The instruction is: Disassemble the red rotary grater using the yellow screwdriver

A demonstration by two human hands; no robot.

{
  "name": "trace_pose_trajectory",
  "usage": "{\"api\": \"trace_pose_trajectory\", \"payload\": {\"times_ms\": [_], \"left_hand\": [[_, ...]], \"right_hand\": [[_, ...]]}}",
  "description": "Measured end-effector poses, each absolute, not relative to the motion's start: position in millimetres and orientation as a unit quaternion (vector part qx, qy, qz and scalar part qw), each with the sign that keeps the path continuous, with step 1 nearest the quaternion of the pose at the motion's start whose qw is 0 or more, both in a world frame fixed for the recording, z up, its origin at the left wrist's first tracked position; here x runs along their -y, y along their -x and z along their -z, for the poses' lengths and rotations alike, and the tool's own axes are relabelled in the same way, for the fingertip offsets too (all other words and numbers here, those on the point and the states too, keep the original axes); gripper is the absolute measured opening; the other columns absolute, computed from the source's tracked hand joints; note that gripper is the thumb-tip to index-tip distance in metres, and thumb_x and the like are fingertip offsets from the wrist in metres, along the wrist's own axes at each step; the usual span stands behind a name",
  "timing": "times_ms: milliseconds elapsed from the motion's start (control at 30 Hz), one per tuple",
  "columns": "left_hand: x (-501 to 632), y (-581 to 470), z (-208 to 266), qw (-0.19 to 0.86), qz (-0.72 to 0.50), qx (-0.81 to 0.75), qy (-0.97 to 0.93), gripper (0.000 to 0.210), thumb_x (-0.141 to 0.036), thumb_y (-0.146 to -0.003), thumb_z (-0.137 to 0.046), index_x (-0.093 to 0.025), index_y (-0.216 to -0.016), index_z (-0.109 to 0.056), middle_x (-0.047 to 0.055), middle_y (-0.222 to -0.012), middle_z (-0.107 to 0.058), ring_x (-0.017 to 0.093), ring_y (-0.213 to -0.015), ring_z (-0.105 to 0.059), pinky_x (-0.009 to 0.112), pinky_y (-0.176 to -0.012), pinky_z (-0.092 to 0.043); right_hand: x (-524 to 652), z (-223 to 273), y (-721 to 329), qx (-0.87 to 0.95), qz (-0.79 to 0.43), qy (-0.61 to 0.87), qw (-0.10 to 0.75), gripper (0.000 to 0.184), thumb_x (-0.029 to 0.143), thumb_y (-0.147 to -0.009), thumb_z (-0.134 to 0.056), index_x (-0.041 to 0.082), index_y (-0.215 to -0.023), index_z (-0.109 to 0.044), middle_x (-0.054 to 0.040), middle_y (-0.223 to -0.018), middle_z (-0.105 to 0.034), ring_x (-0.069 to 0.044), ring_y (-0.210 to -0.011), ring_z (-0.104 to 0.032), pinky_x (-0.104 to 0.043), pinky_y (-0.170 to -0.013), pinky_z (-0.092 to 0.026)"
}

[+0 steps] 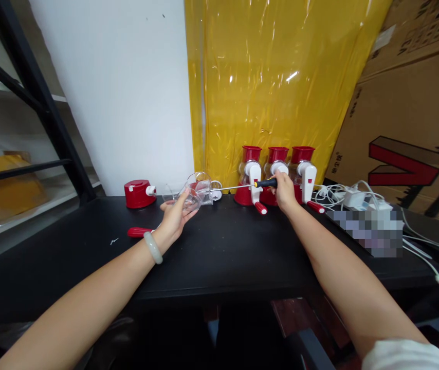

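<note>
A: Where's the clear body (193,198)?
B: Over the counter (219,257), gripped by the left hand (175,218), the screwdriver (260,183) tip at its right end
A: How will it handle?
B: Probably light, stiff and slick, maybe brittle; I'd hold it around the wide wall
A: And the right hand (286,191)?
B: Wrapped round the screwdriver's handle, well apart from the left; three grinders (251,172) stand beyond

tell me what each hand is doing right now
Left hand: holding a clear plastic part.
Right hand: closed around the dark handle of a screwdriver.
</note>
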State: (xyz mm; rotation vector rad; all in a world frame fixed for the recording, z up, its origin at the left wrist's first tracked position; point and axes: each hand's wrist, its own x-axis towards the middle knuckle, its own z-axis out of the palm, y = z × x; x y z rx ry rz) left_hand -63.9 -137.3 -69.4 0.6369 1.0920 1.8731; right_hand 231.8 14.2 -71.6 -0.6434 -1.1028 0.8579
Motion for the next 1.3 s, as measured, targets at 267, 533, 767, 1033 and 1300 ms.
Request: {"api": "trace_pose_trajectory", "payload": {"times_ms": [267,533,767,1033,1300], "left_hand": [[139.2,61.7,69.6,0.434,-0.745,-0.439,-0.254,0.062,-0.032,-0.082,-0.085,-0.028,-0.109,-0.029,0.004,-0.101,-0.071,0.023,-0.084,-0.078,0.042,-0.082,-0.063],[138.5,63.5,69.6,0.429,-0.743,-0.442,-0.261,0.059,-0.032,-0.085,-0.083,-0.027,-0.105,-0.027,0.006,-0.101,-0.072,0.023,-0.083,-0.078,0.042,-0.082,-0.064],[138.5,62.6,69.3,0.424,-0.744,-0.444,-0.262,0.058,-0.031,-0.087,-0.081,-0.027,-0.105,-0.026,0.006,-0.101,-0.072,0.021,-0.080,-0.078,0.041,-0.080,-0.064],[139.2,61.2,69.0,0.427,-0.742,-0.445,-0.263,0.058,-0.031,-0.085,-0.082,-0.027,-0.107,-0.028,0.005,-0.101,-0.071,0.022,-0.081,-0.078,0.039,-0.077,-0.064],[136.8,63.6,69.2,0.424,-0.744,-0.442,-0.268,0.056,-0.031,-0.087,-0.080,-0.027,-0.104,-0.026,0.007,-0.099,-0.072,0.022,-0.080,-0.078,0.040,-0.077,-0.064]], "right_hand": [[-8.3,65.6,-228.6,0.423,-0.484,0.202,0.739,0.030,0.037,-0.060,-0.079,0.025,-0.073,-0.055,0.0057,-0.070,-0.057,-0.012,-0.066,-0.056,-0.024,-0.055,-0.052],[-15.3,71.1,-233.1,0.469,-0.409,0.255,0.740,0.050,0.070,-0.073,-0.073,0.025,-0.070,-0.053,0.0048,-0.062,-0.051,-0.011,-0.052,-0.049,-0.024,-0.041,-0.039],[-17.2,70.4,-227.7,0.449,-0.425,0.267,0.739,0.045,0.054,-0.066,-0.085,0.025,-0.074,-0.051,0.0068,-0.064,-0.053,-0.009,-0.050,-0.048,-0.022,-0.044,-0.041],[-12.9,70.1,-226.8,0.408,-0.499,0.200,0.738,0.030,0.045,-0.073,-0.073,0.024,-0.074,-0.052,0.0043,-0.069,-0.056,-0.012,-0.060,-0.055,-0.024,-0.052,-0.050],[-14.2,72.3,-228.0,0.457,-0.457,0.263,0.716,0.033,0.046,-0.078,-0.075,0.025,-0.072,-0.050,0.0079,-0.052,-0.042,-0.008,-0.043,-0.037,-0.021,-0.042,-0.037]]}}
